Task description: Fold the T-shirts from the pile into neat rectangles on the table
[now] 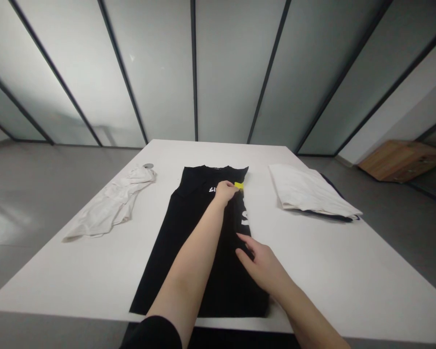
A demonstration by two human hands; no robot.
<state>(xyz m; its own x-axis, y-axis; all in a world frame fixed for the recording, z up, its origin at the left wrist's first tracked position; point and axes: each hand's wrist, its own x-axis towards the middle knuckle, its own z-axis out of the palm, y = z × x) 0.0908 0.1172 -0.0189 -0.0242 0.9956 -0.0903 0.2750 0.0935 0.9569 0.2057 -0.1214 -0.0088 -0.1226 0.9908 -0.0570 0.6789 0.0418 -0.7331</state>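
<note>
A black garment (pixel 199 271) lies flat and lengthwise on the white table (pixel 218 155), with white lettering showing in places. My left hand (pixel 225 191) reaches over it to the far end, beside a small yellow piece (pixel 239 185) at the garment's far right edge. The fingertips of that hand are hidden, so I cannot tell whether they grip anything. My right hand (pixel 257 264) sits at the garment's right edge, nearer me, with its fingers apart and nothing in them.
A crumpled white cloth (pixel 111 203) lies on the table's left side, with a small round metal disc (pixel 148 166) beyond it. A folded white garment (pixel 308 191) lies on the right, over something dark. A wooden board (pixel 403 161) stands on the floor at right.
</note>
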